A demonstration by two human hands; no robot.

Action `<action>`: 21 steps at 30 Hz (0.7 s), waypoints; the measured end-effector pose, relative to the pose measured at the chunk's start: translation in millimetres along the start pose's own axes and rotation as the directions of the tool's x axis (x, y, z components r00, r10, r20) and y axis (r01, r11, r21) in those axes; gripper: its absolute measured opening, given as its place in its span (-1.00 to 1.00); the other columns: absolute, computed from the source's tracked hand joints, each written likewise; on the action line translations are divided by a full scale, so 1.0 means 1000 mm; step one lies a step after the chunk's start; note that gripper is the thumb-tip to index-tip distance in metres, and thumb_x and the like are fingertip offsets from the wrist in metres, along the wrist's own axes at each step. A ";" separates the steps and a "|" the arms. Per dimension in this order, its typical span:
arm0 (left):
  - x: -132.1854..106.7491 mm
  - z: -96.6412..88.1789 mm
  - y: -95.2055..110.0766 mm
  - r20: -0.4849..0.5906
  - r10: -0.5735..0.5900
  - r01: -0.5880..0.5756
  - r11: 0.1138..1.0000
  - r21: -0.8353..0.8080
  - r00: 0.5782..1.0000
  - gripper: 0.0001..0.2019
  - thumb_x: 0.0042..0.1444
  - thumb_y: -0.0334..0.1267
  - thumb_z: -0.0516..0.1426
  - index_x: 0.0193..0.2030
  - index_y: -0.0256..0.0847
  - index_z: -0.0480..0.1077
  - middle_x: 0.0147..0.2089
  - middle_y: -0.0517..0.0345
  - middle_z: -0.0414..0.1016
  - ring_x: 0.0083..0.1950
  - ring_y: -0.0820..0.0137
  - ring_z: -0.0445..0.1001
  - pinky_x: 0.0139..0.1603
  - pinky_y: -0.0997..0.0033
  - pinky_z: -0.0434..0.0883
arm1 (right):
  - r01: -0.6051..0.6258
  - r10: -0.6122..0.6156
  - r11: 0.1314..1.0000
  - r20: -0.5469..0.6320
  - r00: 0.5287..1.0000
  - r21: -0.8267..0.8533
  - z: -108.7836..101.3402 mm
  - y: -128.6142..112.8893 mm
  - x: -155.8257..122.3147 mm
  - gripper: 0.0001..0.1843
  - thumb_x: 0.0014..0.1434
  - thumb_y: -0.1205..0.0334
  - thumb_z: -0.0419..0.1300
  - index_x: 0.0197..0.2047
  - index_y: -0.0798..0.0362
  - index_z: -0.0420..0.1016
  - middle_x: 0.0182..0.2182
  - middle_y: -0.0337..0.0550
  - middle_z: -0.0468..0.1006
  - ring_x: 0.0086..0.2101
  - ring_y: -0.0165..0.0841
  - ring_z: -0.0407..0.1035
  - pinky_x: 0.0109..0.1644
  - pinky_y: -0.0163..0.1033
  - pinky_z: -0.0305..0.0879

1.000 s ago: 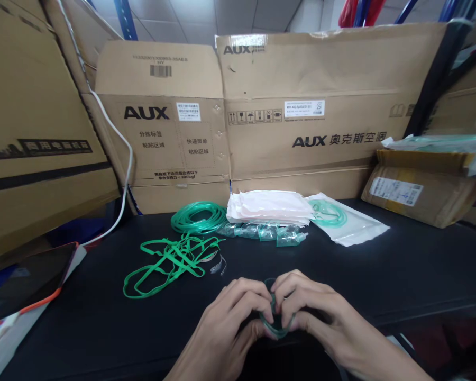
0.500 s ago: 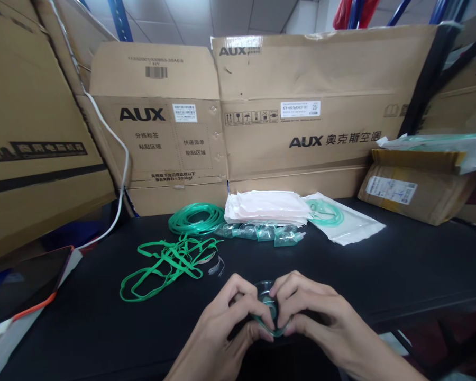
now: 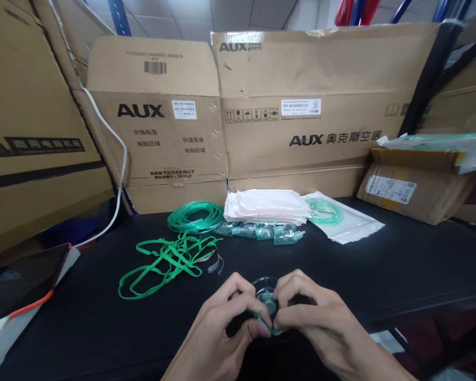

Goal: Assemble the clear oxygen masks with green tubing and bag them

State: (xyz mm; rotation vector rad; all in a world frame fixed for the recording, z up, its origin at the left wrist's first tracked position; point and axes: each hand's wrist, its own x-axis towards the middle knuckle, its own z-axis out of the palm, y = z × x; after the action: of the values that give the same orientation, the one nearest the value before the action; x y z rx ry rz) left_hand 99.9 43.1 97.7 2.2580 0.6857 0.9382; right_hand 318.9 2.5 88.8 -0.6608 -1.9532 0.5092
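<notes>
Low in the head view, near the table's front edge, I hold a clear green-tinted plastic oxygen mask [image 3: 268,302] between both hands. My left hand [image 3: 232,317] is closed, with thumb and index finger pinching the mask's near rim. From the other side my right hand [image 3: 313,312] grips the rim with bent fingers, its thumb largely hidden. The mask's hollow inside, with a round green port, faces up toward me. Beyond my hands lie loose green elastic straps [image 3: 170,264] and a few small metal nose strips [image 3: 215,263].
Coiled green tubing [image 3: 195,217] lies behind the straps. Several small green plastic connectors [image 3: 265,232] sit before a stack of white packets [image 3: 265,206]. A packaged tube set [image 3: 341,217] lies to their right. A cardboard box [image 3: 412,185] stands far right, a phone [image 3: 27,283] at left.
My right thumb and fingers have shifted left along the mask's near rim, closer to my left fingertips. More of the mask's inside shows. The camera view has shifted slightly.
</notes>
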 end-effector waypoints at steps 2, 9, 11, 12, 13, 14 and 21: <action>0.000 0.000 0.001 0.007 0.011 -0.011 1.000 0.002 1.000 -0.78 0.25 -0.51 0.13 -0.28 -0.12 0.51 -0.22 0.21 0.37 -0.24 0.45 0.43 -0.24 0.55 0.35 | -0.033 0.032 0.999 0.013 0.999 0.029 -0.001 0.001 -0.001 -0.66 0.37 0.54 0.06 -0.11 -0.01 0.60 -0.23 -0.10 0.46 -0.14 -0.27 0.39 -0.13 -0.17 0.36; 0.000 0.002 0.003 0.010 -0.001 0.001 1.000 0.008 1.000 -0.78 0.32 -0.48 0.09 -0.24 -0.10 0.48 -0.19 0.21 0.36 -0.21 0.44 0.42 -0.19 0.51 0.33 | -0.094 0.092 0.991 0.024 0.995 0.098 -0.002 0.005 -0.004 -0.71 0.42 0.45 0.08 -0.12 -0.04 0.60 -0.21 -0.11 0.44 -0.12 -0.27 0.37 -0.14 -0.18 0.35; -0.002 0.002 0.004 0.016 -0.006 0.006 1.000 0.007 1.000 -0.79 0.36 -0.43 0.07 -0.23 -0.09 0.48 -0.19 0.20 0.36 -0.21 0.43 0.42 -0.20 0.50 0.32 | -0.093 0.091 0.989 0.015 0.996 0.116 -0.002 0.005 -0.003 -0.70 0.41 0.47 0.09 -0.11 -0.05 0.61 -0.22 -0.12 0.44 -0.13 -0.28 0.37 -0.14 -0.19 0.35; -0.002 0.002 0.005 0.017 -0.007 0.007 1.000 0.009 1.000 -0.79 0.38 -0.40 0.06 -0.23 -0.09 0.48 -0.18 0.20 0.36 -0.21 0.42 0.41 -0.19 0.49 0.32 | -0.092 0.091 0.989 0.014 0.996 0.119 -0.001 0.005 -0.003 -0.69 0.40 0.48 0.09 -0.11 -0.06 0.61 -0.22 -0.13 0.44 -0.13 -0.28 0.37 -0.15 -0.19 0.34; -0.003 0.002 0.005 0.015 -0.008 0.007 1.000 0.014 1.000 -0.79 0.39 -0.38 0.06 -0.22 -0.09 0.48 -0.18 0.20 0.36 -0.21 0.42 0.41 -0.19 0.48 0.32 | -0.093 0.092 0.989 0.017 0.996 0.116 -0.001 0.005 -0.003 -0.68 0.40 0.49 0.09 -0.11 -0.06 0.61 -0.22 -0.13 0.43 -0.13 -0.29 0.37 -0.14 -0.20 0.34; -0.004 0.002 0.006 0.012 -0.009 0.009 1.000 0.019 1.000 -0.79 0.40 -0.36 0.05 -0.21 -0.08 0.48 -0.17 0.19 0.36 -0.20 0.41 0.41 -0.18 0.47 0.32 | -0.089 0.087 0.990 0.020 0.996 0.109 -0.002 0.004 -0.003 -0.68 0.40 0.50 0.09 -0.11 -0.06 0.60 -0.22 -0.13 0.43 -0.14 -0.29 0.36 -0.14 -0.19 0.34; -0.003 -0.001 0.007 0.004 0.022 -0.022 1.000 0.001 1.000 -0.86 0.40 -0.34 0.08 -0.13 -0.07 0.45 -0.15 0.19 0.42 -0.19 0.37 0.40 -0.17 0.44 0.32 | -0.097 0.094 0.993 0.037 0.995 0.064 -0.004 0.001 -0.002 -0.69 0.41 0.49 0.05 -0.15 -0.03 0.58 -0.24 -0.15 0.44 -0.16 -0.31 0.35 -0.14 -0.20 0.31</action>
State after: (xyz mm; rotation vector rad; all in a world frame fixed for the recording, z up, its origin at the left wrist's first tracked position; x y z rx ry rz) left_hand 99.0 36.9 101.2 2.2722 0.6607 0.9437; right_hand 323.3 2.3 88.2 -0.7105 -1.9350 0.6448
